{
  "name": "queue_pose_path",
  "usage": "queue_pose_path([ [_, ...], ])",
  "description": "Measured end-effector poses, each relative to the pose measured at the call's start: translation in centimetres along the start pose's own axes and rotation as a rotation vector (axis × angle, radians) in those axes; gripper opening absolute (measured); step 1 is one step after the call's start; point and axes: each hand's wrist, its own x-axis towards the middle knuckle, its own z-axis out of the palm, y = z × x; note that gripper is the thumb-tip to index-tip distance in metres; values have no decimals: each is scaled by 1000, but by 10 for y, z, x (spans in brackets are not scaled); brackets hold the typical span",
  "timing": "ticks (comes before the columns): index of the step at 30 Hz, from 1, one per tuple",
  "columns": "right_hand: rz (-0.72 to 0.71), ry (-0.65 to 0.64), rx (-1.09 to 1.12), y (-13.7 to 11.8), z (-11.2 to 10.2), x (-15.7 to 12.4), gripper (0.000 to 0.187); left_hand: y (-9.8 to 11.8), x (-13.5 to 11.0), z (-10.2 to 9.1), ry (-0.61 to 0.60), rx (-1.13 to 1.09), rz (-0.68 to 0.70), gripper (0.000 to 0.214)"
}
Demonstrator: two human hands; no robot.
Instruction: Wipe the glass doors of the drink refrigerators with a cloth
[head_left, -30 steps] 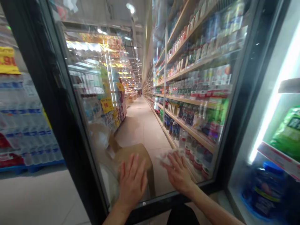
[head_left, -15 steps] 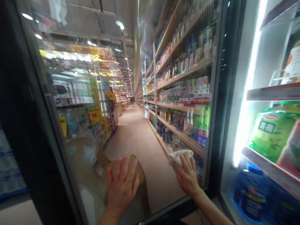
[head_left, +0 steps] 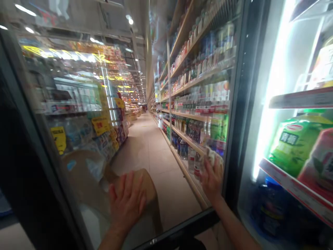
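I face an open glass cooler door (head_left: 145,104) with a black frame. My left hand (head_left: 126,203) lies flat on the lower part of the glass, fingers stretched and slightly apart, holding nothing. My right hand (head_left: 212,177) presses a white cloth (head_left: 214,158) against the glass close to the door's right edge; the cloth is blurred and mostly under my fingers. A store aisle and my own reflection show in the pane.
Inside the lit cooler on the right, green drink packs (head_left: 293,146) sit on a shelf (head_left: 296,189) above a blue-capped bottle (head_left: 270,208). Through the glass, beverage shelves (head_left: 197,114) line the aisle's right side and yellow price signs (head_left: 100,125) hang on the left.
My right hand has carried the cloth up and rightward along the glass toward the door's right edge. My left hand stayed flat on the pane, and my view swung a little to the left.
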Motion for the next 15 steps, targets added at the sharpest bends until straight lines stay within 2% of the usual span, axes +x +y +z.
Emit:
queue_pose_path([
  [2, 126, 76, -32, 5, 4, 6, 57, -2, 0, 0, 0, -2, 5, 64],
  [3, 122, 57, -20, -1, 5, 6, 59, -2, 0, 1, -1, -3, 4, 64],
  [6, -118, -130, 89, -29, 6, -1, 59, -3, -2, 2, -6, -1, -1, 65],
  [8, -247, -174, 131, -39, 7, 1, 57, -2, -3, 1, -4, -2, -2, 66],
  [9, -238, -137, 125, -39, 8, 7, 56, -1, -3, 1, 0, -7, -1, 66],
  [13, 0, 119, 84, -40, 16, 40, 58, 7, 13, -6, 45, -59, -32, 60],
  [15, -95, 64, 129, -50, 19, 50, 55, 8, 32, -10, 69, -37, -44, 62],
])
